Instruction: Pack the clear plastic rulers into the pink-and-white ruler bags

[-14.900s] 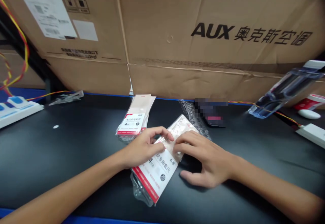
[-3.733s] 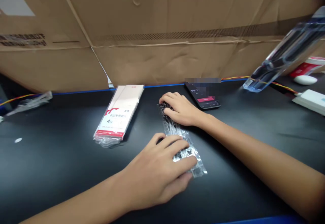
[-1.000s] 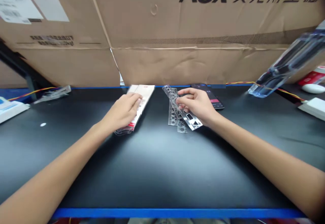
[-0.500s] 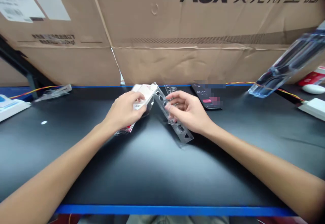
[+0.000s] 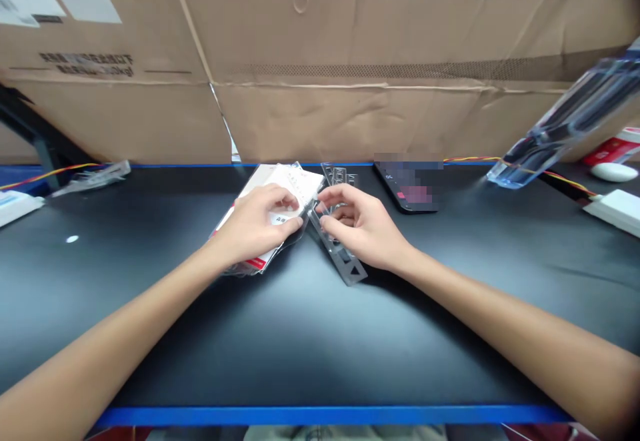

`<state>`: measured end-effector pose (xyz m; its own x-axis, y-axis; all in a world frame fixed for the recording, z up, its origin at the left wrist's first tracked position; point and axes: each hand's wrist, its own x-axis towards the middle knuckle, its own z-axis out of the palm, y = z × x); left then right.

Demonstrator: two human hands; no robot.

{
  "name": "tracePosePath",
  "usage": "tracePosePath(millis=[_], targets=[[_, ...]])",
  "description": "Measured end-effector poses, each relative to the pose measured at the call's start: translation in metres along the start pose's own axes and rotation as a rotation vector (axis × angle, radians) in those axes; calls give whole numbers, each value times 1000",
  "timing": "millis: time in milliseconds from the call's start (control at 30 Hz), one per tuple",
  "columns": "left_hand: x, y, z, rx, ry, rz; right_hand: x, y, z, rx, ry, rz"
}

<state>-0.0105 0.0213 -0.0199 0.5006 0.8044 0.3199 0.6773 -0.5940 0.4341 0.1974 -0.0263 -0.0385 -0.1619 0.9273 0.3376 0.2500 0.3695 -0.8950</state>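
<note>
My left hand (image 5: 260, 221) lies over a white and red packet in a clear plastic sleeve (image 5: 255, 262), its fingers curled on top and its thumb along the right edge. Close beside it, my right hand (image 5: 367, 227) has thumb and fingers bent around a clear stencil ruler (image 5: 345, 264) with cut-out shapes. The fingertips partly cover the ruler, and its upper end meets the packet's right edge. Whether that end is inside the sleeve, I cannot tell. Another clear stencil piece (image 5: 334, 174) shows behind my right fingers.
A dark phone (image 5: 407, 191) lies behind my right hand. A clear bottle (image 5: 555, 124) leans at the right, near a white mouse (image 5: 614, 172) and a white power strip (image 5: 617, 211). A large cardboard box (image 5: 350, 121) stands along the back of the black table (image 5: 320, 354).
The packet has turned flatter, showing more of its white face. My right hand and the stencil ruler have shifted slightly left, and the ruler's upper end now sits lower against the packet.
</note>
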Motion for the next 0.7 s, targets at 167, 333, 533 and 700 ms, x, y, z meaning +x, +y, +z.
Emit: tracePosePath(millis=[167, 333, 533, 700], targets=[[-1, 5, -4, -44, 34, 14, -1, -1, 0, 4, -10, -5], [0, 8, -5, -97, 144, -70, 0, -3, -1, 81, -28, 140], [0, 8, -4, -136, 255, -136, 1, -9, -1, 125, -58, 269], [-1, 8, -1, -103, 341, -144, 1, -12, -2, 47, -90, 305]])
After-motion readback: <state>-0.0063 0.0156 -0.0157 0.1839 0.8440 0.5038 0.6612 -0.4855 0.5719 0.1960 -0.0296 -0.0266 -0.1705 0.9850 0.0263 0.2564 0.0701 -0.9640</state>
